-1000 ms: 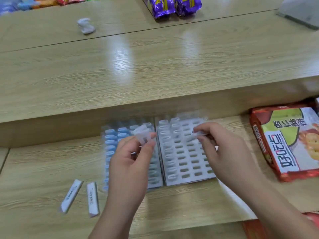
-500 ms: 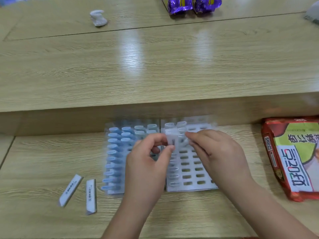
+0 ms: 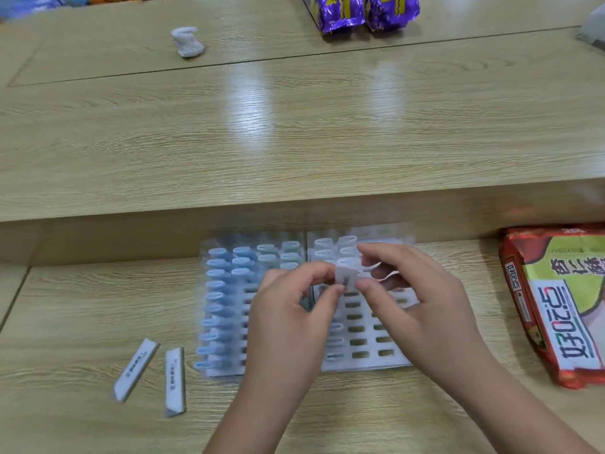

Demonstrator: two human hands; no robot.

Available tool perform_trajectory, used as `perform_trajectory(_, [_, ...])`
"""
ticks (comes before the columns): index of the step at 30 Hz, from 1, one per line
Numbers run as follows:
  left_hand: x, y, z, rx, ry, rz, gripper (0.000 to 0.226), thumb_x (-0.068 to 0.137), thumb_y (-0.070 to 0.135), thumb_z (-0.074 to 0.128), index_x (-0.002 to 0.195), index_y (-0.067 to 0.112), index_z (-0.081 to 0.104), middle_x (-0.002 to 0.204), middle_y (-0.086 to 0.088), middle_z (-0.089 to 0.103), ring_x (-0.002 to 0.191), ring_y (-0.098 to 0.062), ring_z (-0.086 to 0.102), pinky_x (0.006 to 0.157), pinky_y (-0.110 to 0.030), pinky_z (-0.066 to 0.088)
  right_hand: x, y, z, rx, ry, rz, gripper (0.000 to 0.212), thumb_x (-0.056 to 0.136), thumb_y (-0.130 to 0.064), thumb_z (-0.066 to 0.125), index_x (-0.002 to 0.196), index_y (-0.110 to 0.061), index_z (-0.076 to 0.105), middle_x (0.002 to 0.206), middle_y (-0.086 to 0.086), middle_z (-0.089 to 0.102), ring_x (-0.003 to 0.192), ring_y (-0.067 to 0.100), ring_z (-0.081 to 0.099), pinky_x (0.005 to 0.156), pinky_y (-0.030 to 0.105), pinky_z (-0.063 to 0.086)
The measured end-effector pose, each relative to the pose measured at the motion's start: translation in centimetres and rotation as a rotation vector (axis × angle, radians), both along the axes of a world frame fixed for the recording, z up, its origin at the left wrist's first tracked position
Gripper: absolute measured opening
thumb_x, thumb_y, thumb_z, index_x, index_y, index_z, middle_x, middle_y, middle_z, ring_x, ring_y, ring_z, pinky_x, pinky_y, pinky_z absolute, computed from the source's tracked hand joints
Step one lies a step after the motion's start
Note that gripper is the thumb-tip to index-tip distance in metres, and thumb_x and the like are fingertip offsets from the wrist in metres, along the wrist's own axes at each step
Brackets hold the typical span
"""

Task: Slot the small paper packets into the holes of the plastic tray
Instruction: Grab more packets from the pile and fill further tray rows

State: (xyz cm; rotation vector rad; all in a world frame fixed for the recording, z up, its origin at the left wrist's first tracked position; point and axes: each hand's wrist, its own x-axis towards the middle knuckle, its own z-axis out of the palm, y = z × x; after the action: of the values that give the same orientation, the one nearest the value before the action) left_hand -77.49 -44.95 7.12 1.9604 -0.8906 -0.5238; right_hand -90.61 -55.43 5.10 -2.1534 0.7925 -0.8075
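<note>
Now I have brought the left hand (image 3: 288, 309) and right hand (image 3: 422, 306) together, both pinching one packet (image 3: 346, 276) above the tray (image 3: 370, 358) beneath them, seemingly ready for slotting.

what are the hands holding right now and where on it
One small white paper packet, held over the tray. The left hand pinches its left edge and the right hand pinches its right edge, with fingertips.
</note>
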Motion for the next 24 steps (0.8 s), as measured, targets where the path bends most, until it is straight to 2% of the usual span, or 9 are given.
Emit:
perform_trajectory(3, [-0.2,-0.3,0.2,0.010,-0.105,-0.058,0.030,0.085,0.027,0.075,0.078,0.053,0.062,0.093,0.033,0.062,0.095,-0.006,0.053,0.074,-0.012,0.041,0.6,0.2,1.1,0.083,-0.119,0.038,0.029,0.087,-0.029,0.071,0.112,-0.042,0.066,0.101,-0.021,0.066,0.090,0.008,0.067,0.071,0.018,0.054])
perform_trajectory(5, [0.0,-0.1,-0.1,0.014,-0.163,-0.079,0.024,0.086,0.028,0.074,0.088,0.050,0.066,0.090,0.029,0.064,0.095,-0.006,0.052,0.076,-0.013,0.040,0.7,0.1,1.0,0.109,-0.146,0.021,0.030,0.087,-0.019,0.072,0.107,-0.041,0.067,0.099,-0.019,0.068,0.087,0.006,0.068,0.070,0.013,0.052])
perform_trajectory(7, [0.3,0.3,-0.6,0.032,-0.294,-0.086,0.020,0.086,0.027,0.075,0.102,0.039,0.071,0.093,0.026,0.065,0.096,-0.003,0.050,0.081,-0.015,0.041,0.5,-0.1,0.4,0.138,-0.139,-0.009,0.032,0.087,-0.014,0.075,0.103,-0.041,0.066,0.096,-0.020,0.067,0.085,0.006,0.068,0.067,0.010,0.050])
perform_trajectory(10, [0.8,0.9,-1.6,0.067,-0.431,-0.090,0.024,0.085,0.027,0.076,0.109,0.027,0.074,0.105,0.018,0.063,0.102,-0.008,0.049,0.086,-0.028,0.046,0.0,-0.2,-0.6,0.134,-0.053,-0.023,0.035,0.086,-0.016,0.075,0.106,-0.043,0.064,0.098,-0.019,0.065,0.083,0.007,0.069,0.068,0.020,0.056])
perform_trajectory(12, [0.9,1.4,-1.9,0.063,-0.466,-0.083,0.024,0.085,0.029,0.075,0.109,0.025,0.075,0.108,0.013,0.062,0.103,-0.013,0.051,0.085,-0.035,0.048,-0.1,-0.1,-1.1,0.086,0.007,-0.038,0.037,0.086,-0.023,0.071,0.113,-0.045,0.057,0.103,-0.019,0.063,0.084,0.005,0.068,0.070,0.023,0.056])
perform_trajectory(14, [0.9,1.8,-2.2,0.055,-0.479,-0.078,0.024,0.085,0.032,0.074,0.107,0.024,0.076,0.111,0.009,0.061,0.105,-0.016,0.051,0.086,-0.039,0.050,0.0,-0.1,-1.6,0.012,0.028,-0.047,0.029,0.088,-0.030,0.066,0.113,-0.042,0.056,0.097,-0.018,0.064,0.083,0.004,0.066,0.070,0.022,0.055])
perform_trajectory(19, [1.0,2.7,-2.6,0.034,-0.479,-0.086,0.024,0.087,0.033,0.071,0.109,0.026,0.076,0.117,0.007,0.060,0.109,-0.016,0.049,0.088,-0.041,0.050,-0.4,-0.2,-3.0,-0.187,0.047,-0.039,0.019,0.090,-0.020,0.071,0.109,-0.020,0.070,0.095,-0.019,0.063,0.084,0.002,0.063,0.071,0.019,0.051])
perform_trajectory(24, [1.2,3.2,-2.8,0.034,-0.490,-0.114,0.026,0.093,0.039,0.061,0.113,0.029,0.074,0.123,0.008,0.058,0.108,-0.016,0.048,0.087,-0.039,0.050,-0.9,0.0,-3.4,-0.317,0.082,-0.022,0.022,0.090,-0.023,0.061,0.103,-0.015,0.076,0.098,-0.008,0.074,0.093,0.006,0.064,0.072,0.018,0.051])
